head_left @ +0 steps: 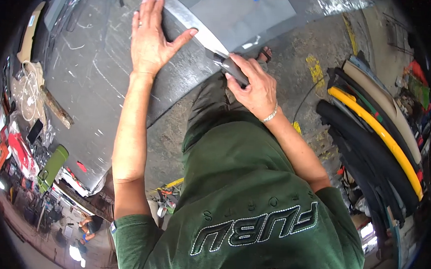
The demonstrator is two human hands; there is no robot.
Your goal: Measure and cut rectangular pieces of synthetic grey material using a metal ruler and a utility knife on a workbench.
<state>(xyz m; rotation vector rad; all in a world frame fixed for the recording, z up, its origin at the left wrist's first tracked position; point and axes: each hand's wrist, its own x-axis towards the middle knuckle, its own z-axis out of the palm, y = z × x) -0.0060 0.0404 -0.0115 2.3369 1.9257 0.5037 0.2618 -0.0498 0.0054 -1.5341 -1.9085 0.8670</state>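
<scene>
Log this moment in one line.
left hand: spread, thumb at silver strip | right hand: gripping black-handled tool at strip | gray sheet: beside strip | long yellow piece: far right

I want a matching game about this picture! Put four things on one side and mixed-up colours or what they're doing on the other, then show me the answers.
Things:
1. Left hand
2. Right hand
3. Shirt
4. Bracelet

Matches:
A. closed round a black handle
B. green
C. silvery
D. open, palm down

Right pairs: 1-D, 2-A, 3-B, 4-C
</scene>
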